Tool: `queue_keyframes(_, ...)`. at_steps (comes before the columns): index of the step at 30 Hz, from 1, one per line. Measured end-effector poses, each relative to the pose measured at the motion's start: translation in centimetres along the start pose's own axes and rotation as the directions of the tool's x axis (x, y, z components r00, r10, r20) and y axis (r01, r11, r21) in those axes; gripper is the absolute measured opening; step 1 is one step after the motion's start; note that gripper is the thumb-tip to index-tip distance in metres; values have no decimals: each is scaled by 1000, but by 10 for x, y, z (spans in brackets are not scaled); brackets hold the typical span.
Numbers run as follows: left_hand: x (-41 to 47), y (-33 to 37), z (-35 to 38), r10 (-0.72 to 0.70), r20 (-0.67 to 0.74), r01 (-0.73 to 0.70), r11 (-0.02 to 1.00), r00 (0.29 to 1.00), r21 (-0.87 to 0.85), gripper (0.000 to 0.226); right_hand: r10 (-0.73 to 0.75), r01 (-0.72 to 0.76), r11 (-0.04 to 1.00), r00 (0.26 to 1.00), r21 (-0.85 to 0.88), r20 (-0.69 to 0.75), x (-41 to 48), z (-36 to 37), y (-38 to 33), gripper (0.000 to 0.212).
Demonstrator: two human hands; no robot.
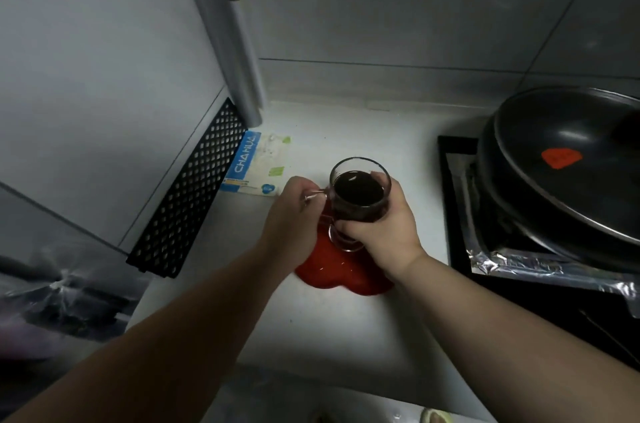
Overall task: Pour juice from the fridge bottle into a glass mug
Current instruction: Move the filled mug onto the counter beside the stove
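Item: glass mug point(356, 215), near full of dark juice point(358, 190), over red mat point(332, 272), mid-bench point(346, 329). Grip: left hand point(298, 208) pinches the handle; right hand point(389, 230) wraps the body, likely steadying a full load against spills. No bottle in view.

Left hand point(298, 203) and right hand point(386, 227) around juice-filled glass mug point(360, 206)

Arms forward, left grip point(294, 203) pinches the handle of the glass mug point(358, 192), right grip point(389, 227) wraps it.
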State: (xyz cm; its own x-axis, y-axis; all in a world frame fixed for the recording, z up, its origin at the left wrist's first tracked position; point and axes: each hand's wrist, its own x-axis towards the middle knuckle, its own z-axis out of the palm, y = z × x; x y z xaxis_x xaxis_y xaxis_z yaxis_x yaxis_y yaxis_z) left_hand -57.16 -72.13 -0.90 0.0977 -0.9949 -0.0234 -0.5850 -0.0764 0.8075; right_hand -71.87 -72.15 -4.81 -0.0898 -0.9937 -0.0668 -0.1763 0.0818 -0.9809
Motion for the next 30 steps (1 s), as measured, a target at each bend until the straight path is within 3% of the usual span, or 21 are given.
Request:
queue_keyframes(11, -4, -14, 13, -35, -22, 32, 993, 999, -112, 10, 12, -10, 996, 1000, -90, 25, -7, 2, 1, 85)
queue_keyframes(15, -10, -19, 23, -35, -92, 29, 998, 995, -61, 26, 39, -27, 981, 998, -192, 57, -8, -4, -5, 92)
queue_keyframes(19, -19, -12, 26, 105, -247, -72, 988, 963, 136, 56, 1, 21, 900, 999, -436, 50, -15, -20, -20, 112)
queue_keyframes(23, -39, 13, 27, 321, -236, -233, 912, 917, 338, 77, -146, 148, 750, 988, -644, 57, -34, -47, -33, 100)
queue_keyframes(30, -84, 74, 53, 624, -8, -498, 631, 781, 595, 85, -319, 268, 502, 941, -822, 113, -88, -113, -47, 86)
